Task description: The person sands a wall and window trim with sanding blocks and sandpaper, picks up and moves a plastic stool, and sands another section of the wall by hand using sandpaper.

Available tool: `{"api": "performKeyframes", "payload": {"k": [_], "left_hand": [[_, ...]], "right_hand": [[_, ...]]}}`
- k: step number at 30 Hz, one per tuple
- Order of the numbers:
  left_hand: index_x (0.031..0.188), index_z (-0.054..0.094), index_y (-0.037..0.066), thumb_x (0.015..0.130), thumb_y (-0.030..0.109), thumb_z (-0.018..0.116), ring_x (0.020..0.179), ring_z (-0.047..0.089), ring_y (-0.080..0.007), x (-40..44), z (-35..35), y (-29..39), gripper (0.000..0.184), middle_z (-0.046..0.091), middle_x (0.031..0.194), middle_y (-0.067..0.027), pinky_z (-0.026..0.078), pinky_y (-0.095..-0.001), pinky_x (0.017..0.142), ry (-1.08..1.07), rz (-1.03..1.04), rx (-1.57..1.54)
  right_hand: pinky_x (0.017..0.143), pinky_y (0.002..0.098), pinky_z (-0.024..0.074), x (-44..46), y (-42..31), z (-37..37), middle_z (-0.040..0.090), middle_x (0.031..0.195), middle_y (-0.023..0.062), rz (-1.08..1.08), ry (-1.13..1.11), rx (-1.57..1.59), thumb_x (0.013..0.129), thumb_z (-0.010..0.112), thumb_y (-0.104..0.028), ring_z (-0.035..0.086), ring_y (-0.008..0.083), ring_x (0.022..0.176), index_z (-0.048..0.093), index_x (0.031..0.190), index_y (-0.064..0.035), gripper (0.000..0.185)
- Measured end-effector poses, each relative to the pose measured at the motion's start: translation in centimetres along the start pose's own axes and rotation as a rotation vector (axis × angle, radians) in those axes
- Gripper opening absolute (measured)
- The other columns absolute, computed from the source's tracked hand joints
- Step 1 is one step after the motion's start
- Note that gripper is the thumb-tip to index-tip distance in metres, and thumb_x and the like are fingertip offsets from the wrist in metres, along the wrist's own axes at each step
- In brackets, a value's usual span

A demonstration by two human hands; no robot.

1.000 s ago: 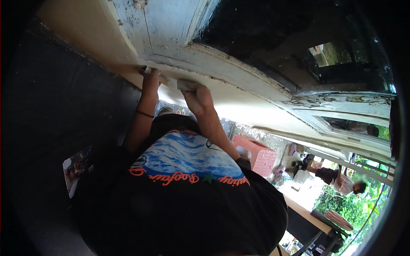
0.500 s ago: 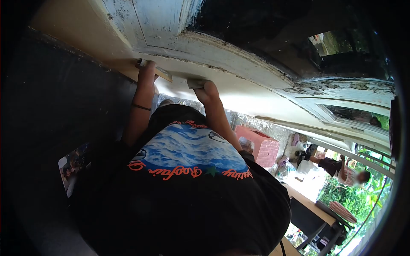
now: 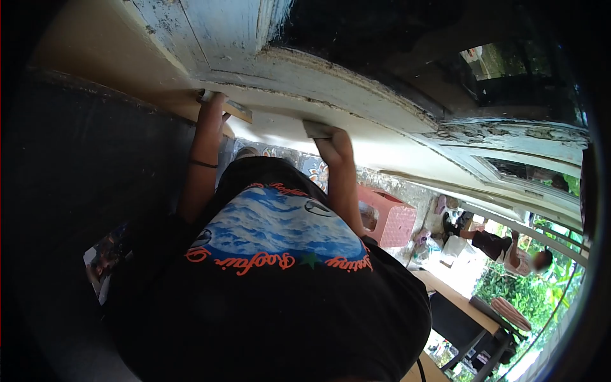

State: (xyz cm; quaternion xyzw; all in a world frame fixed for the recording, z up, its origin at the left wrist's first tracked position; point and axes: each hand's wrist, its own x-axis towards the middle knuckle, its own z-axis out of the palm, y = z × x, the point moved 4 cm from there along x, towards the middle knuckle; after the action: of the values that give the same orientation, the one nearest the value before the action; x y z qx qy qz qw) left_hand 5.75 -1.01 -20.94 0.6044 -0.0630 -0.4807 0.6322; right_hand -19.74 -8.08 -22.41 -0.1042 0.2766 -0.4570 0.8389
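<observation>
My left hand (image 3: 217,106), a dark band on its wrist, is closed around a flat board (image 3: 238,111) with a pale wooden edge. It is close to the cream wall (image 3: 273,121). My right hand (image 3: 335,145) grips a thin flat grey piece (image 3: 316,129), held against or very near the wall under the window frame. Its exact kind is not clear. The fingers of both hands are partly hidden. Below my arms, my black shirt (image 3: 280,305) with a blue wave print fills the middle of the view.
A weathered white window frame (image 3: 356,83) with dark glass runs above the wall. To the right are a pink plastic stool (image 3: 388,219), a bench (image 3: 458,302) and a person (image 3: 509,251) farther off near greenery. A dark surface (image 3: 95,165) covers the left side.
My right hand has moved right along the wall with the grey piece. My left hand, with the board, has shifted slightly left in the view.
</observation>
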Motion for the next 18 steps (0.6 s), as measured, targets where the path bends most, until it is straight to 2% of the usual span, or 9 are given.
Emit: {"api": "performKeyframes", "payload": {"k": [2,4,6,7,8,10,12,14,18], "left_hand": [[0.109,0.046,0.01,0.076,0.023,0.05,0.099,0.044,-0.0176,-0.1,-0.3,-0.7,0.036,0.047,0.104,-0.0031,0.033,-0.0375,0.084,0.047,-0.024,-0.015],[0.11,0.045,0.01,0.076,0.022,0.05,0.099,0.044,-0.0176,0.3,-0.4,-1.1,0.036,0.047,0.105,-0.0032,0.033,-0.035,0.084,0.004,-0.039,-0.029],[0.115,0.04,0.011,0.072,0.024,0.052,0.107,0.036,-0.0176,0.6,-0.5,-1.3,0.047,0.041,0.113,-0.0043,0.029,-0.0405,0.089,-0.069,-0.029,-0.037],[0.115,0.04,0.011,0.072,0.024,0.052,0.107,0.036,-0.0176,0.8,-0.7,-1.4,0.047,0.041,0.113,-0.0043,0.029,-0.0405,0.089,-0.07,-0.032,-0.037],[0.115,0.041,0.011,0.072,0.024,0.052,0.107,0.036,-0.0178,0.9,-0.8,-1.5,0.046,0.041,0.113,-0.0042,0.028,-0.0403,0.089,-0.092,-0.029,-0.038],[0.114,0.041,0.01,0.072,0.023,0.051,0.106,0.036,-0.0179,0.9,-0.5,-1.3,0.045,0.041,0.113,-0.0042,0.028,-0.0402,0.089,-0.107,-0.017,-0.046],[0.115,0.041,0.01,0.073,0.022,0.05,0.11,0.035,-0.0185,0.2,-0.5,-1.0,0.044,0.041,0.114,-0.0042,0.027,-0.0417,0.091,-0.057,-0.027,-0.03],[0.114,0.041,0.01,0.074,0.022,0.05,0.11,0.035,-0.0184,0.3,-0.6,-1.1,0.043,0.041,0.114,-0.004,0.027,-0.0417,0.091,-0.066,-0.031,-0.037],[0.114,0.041,0.011,0.074,0.021,0.05,0.108,0.036,-0.0181,1.2,-0.9,-1.8,0.043,0.041,0.114,-0.0035,0.028,-0.0416,0.09,-0.143,-0.027,-0.075]], "right_hand": [[0.098,0.0455,0.0315,-2.2,-1.5,2.3,0.037,0.118,0.0225,0.045,0.063,0.042,0.075,0.028,0.008,0.038,0.0352,0.111,0.029,0.121,0.0039,0.045],[0.096,0.0463,0.0333,-0.9,-1.2,0.1,0.037,0.118,0.0246,-0.017,0.049,0.03,0.074,0.027,0.01,0.037,0.036,0.111,0.027,0.121,0.0053,0.047],[0.093,0.0467,0.0359,1.4,0.4,-3.2,0.041,0.115,0.0191,0.036,0.136,-0.042,0.07,0.027,0.009,0.041,0.0338,0.108,0.034,0.117,0.0029,0.047],[0.093,0.049,0.0351,2.3,1.2,-4.4,0.04,0.115,0.0192,0.025,0.23,0.024,0.07,0.026,0.01,0.041,0.0345,0.107,0.034,0.116,0.0032,0.048],[0.093,0.049,0.0351,2.3,1.2,-5.6,0.04,0.115,0.0192,0.024,0.234,0.023,0.07,0.026,0.01,0.041,0.0345,0.107,0.034,0.116,0.0032,0.048],[0.093,0.0498,0.035,1.4,0.3,-4.0,0.04,0.116,0.0197,-0.069,0.179,-0.051,0.07,0.025,0.011,0.04,0.0353,0.108,0.033,0.117,0.003,0.049],[0.092,0.0488,0.0366,-1.3,-1.7,-0.8,0.039,0.118,0.0205,-0.058,0.171,0.02,0.071,0.026,0.009,0.04,0.036,0.109,0.031,0.119,0.0033,0.049],[0.097,0.0477,0.032,-2.4,-2.8,0.3,0.036,0.121,0.0216,-0.084,0.159,-0.001,0.076,0.027,0.009,0.039,0.036,0.11,0.03,0.12,0.0048,0.044],[0.096,0.0473,0.0326,2.4,-1.0,-8.2,0.037,0.121,0.0216,-0.017,0.15,-0.058,0.074,0.027,0.009,0.04,0.0364,0.109,0.032,0.119,0.0043,0.045]]}}
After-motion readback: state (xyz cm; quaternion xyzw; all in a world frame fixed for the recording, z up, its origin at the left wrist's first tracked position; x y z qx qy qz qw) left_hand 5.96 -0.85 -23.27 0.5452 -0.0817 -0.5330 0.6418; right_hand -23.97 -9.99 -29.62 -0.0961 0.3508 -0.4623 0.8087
